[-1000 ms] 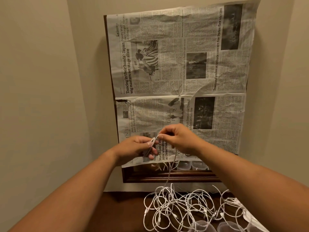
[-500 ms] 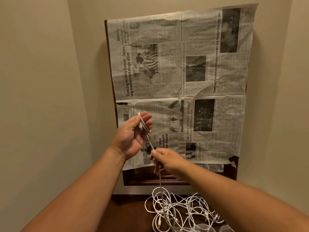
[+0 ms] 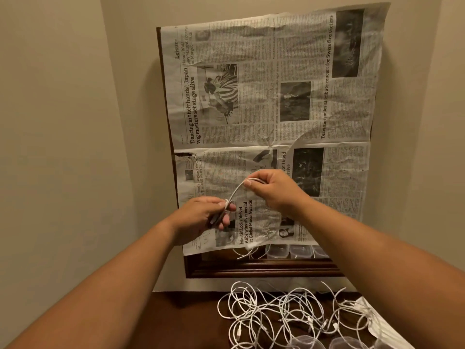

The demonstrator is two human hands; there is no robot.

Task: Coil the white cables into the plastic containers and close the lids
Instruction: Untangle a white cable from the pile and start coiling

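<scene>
I hold one white cable (image 3: 236, 191) up in front of the wall. My left hand (image 3: 203, 217) is closed around a small bundle of its loops. My right hand (image 3: 274, 188) sits higher and to the right, pinching the same cable, which arcs between the two hands. A tangled pile of white cables (image 3: 281, 316) lies on the dark wooden surface below. The rims of clear plastic containers (image 3: 305, 342) show at the bottom edge, partly cut off.
A newspaper sheet (image 3: 276, 96) covers a dark-framed mirror (image 3: 251, 270) on the wall; its uncovered lower strip reflects cables and containers. Beige walls close in at left and right. White paper (image 3: 382, 326) lies at the right of the pile.
My right hand rose from below the left hand to above and right of it, carrying the cable up. My left hand dropped and closed on the loops.
</scene>
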